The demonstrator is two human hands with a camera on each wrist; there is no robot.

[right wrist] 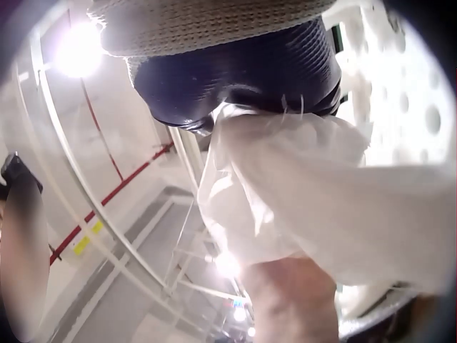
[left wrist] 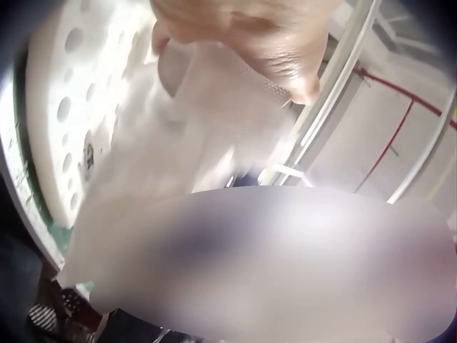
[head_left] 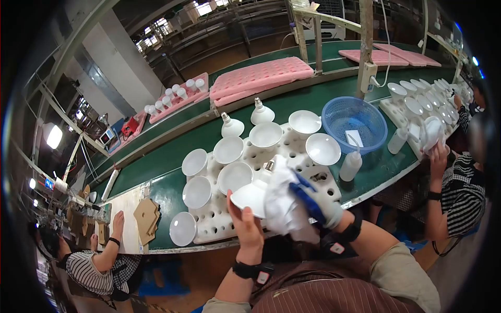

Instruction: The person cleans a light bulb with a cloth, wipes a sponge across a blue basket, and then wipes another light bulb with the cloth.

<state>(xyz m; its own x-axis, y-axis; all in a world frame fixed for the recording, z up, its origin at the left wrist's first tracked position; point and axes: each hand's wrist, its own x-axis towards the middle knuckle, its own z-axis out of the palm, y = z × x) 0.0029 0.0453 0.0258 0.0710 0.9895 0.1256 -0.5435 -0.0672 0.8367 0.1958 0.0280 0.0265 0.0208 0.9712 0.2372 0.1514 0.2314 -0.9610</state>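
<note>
My bare left hand (head_left: 247, 229) grips a white reflector bulb (head_left: 246, 199) by its wide rim, with the screw base (head_left: 270, 165) tilted up and away. A blue-coated glove covers my right hand (head_left: 319, 202), which holds a crumpled white cloth (head_left: 287, 208) against the bulb's side. In the right wrist view the gloved fingers (right wrist: 235, 78) pinch the cloth, which hangs in folds. The left wrist view shows the bare hand (left wrist: 250, 25) above the cloth. Below both hands, a white foam tray (head_left: 211, 221) with holes carries several similar bulbs, faces up.
Two bulbs (head_left: 231, 127) stand base-up behind the tray. To the right are a blue basket (head_left: 334, 117) and a white squeeze bottle (head_left: 350, 167). Pink foam trays (head_left: 261, 78) lie along the back. Other people work at both sides; cardboard pieces (head_left: 146, 219) lie left.
</note>
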